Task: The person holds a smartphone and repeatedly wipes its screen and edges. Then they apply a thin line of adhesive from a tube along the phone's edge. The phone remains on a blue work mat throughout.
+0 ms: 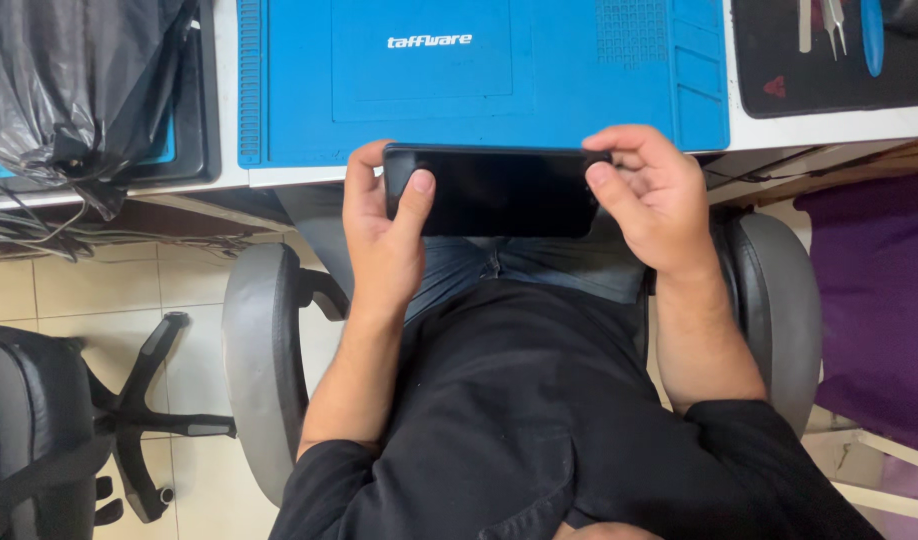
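A black smartphone (499, 190) with a dark screen lies sideways between both hands, over my lap and just in front of the desk edge. My left hand (379, 225) grips its left end, thumb resting on the glass. At its right end my right hand (651, 195) pinches the corner, thumb on the screen's edge and fingers curled behind. The phone hides the fingertips behind it.
A blue silicone work mat (479, 80) covers the white desk (829, 128) ahead. A black mat (839, 80) with tweezers and a blue tool (872, 35) is at the far right, a black plastic bag (69, 90) far left. Grey chair armrests (259, 350) flank me; another chair (39, 430) stands left.
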